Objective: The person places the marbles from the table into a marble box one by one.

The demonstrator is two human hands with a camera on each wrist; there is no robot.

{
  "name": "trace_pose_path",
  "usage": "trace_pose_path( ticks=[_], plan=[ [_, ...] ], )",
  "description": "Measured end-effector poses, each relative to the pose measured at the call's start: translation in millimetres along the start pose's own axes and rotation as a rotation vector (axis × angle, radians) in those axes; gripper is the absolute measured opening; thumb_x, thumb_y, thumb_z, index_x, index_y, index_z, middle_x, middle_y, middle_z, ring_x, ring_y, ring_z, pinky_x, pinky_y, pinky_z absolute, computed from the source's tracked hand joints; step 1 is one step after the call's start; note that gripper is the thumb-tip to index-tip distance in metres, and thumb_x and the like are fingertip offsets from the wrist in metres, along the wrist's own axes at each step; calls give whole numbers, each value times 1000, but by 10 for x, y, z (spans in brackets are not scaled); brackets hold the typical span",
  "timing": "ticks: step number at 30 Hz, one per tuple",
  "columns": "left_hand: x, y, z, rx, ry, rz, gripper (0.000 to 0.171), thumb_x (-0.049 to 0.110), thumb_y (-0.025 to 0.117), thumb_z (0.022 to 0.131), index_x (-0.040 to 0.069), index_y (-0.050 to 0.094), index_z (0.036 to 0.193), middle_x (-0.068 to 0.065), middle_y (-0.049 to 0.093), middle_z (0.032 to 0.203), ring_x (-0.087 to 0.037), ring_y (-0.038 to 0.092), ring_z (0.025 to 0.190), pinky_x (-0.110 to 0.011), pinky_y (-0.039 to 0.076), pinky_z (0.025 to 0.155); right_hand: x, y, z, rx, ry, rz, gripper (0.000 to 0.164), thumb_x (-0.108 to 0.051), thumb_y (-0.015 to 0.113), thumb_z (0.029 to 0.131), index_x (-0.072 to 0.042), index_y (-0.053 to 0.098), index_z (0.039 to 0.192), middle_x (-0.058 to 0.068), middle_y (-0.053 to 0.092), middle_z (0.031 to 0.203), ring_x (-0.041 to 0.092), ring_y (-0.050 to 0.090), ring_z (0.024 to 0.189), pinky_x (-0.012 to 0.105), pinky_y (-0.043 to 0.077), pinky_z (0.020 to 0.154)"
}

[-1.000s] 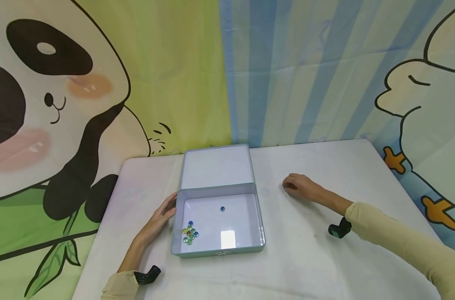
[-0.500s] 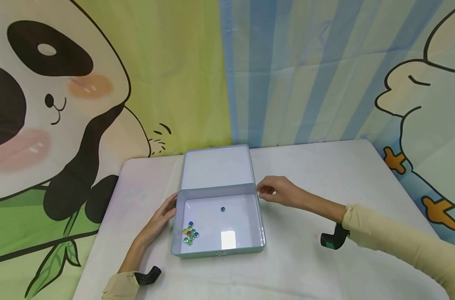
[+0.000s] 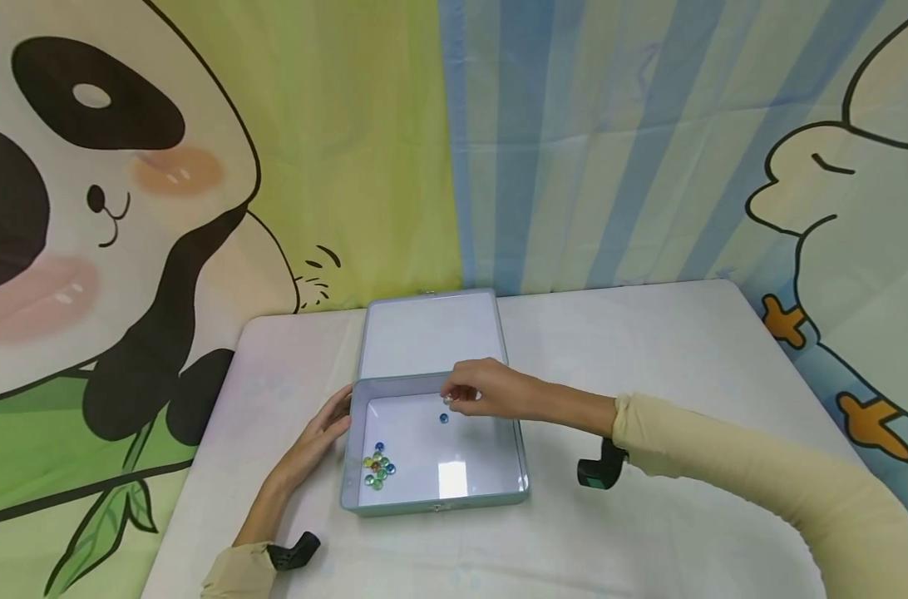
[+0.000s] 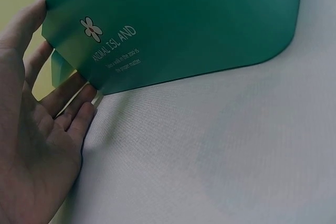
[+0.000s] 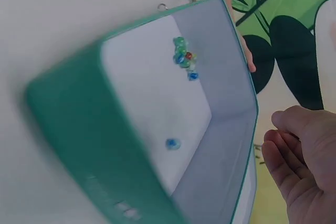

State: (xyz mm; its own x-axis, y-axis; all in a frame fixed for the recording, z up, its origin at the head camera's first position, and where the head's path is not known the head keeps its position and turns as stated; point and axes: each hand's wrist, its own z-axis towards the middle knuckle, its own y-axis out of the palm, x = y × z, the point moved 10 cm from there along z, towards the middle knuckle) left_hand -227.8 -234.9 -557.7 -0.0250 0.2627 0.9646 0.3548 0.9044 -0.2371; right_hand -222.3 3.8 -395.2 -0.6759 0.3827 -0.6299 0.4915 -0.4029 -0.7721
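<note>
My right hand pinches a small clear marble between thumb and fingertips, over the back part of an open tin box. In the right wrist view the fingertips are together, but that marble is not visible. Below this hand, a single blue marble lies on the box floor. A cluster of several glass marbles, green, blue, yellow and reddish, sits towards the box's left side. My left hand touches the box's left wall; in the left wrist view its fingers lie fairly straight by the green corner.
The box lid is folded back, lying behind the box. A white cloth covers the table. Behind the table hangs a printed curtain with a panda on it. Each wrist carries a black camera.
My right hand has moved left with the marble, from the tabletop right of the box, past its right wall, to over its inside. The left hand has stayed at the box.
</note>
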Motion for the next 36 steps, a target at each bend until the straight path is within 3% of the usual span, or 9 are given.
trace_pose_path(
  ticks=[8,15,25,31,36],
  plan=[
    [13,3,-5,4,9,-5,57,23,41,104,23,18,156,-22,19,160,-45,14,148,-68,10,116,-127,478,625,-182,-79,-187,13,-8,64,93,-3,68,104,6,67,94,10,56,80,11,45,69],
    [-23,50,-5,-13,-7,-6,57,25,41,104,26,17,156,-21,18,161,-44,13,149,-68,9,117,-8,996,834,-345,-71,-301,13,-13,64,93,-6,70,103,2,70,93,5,54,77,9,43,67],
    [-2,9,-15,1,-1,8,58,24,41,104,20,16,156,-22,16,161,-45,12,149,-69,9,116,235,1089,1019,-327,27,-342,14,-13,64,94,-6,70,104,2,72,97,8,61,82,11,47,71],
    [-3,1,-27,3,-3,5,58,24,42,104,20,17,156,-22,16,161,-45,12,149,-70,8,115,304,1121,1053,-324,6,-370,11,-14,66,92,-7,71,99,2,71,90,7,55,76,12,45,68],
    [8,3,-16,1,1,13,58,25,42,104,21,17,156,-21,16,161,-45,12,149,-69,9,116,356,1174,1029,-337,2,-480,10,-18,65,94,-11,70,99,-1,71,93,6,58,80,12,45,70]
  ],
)
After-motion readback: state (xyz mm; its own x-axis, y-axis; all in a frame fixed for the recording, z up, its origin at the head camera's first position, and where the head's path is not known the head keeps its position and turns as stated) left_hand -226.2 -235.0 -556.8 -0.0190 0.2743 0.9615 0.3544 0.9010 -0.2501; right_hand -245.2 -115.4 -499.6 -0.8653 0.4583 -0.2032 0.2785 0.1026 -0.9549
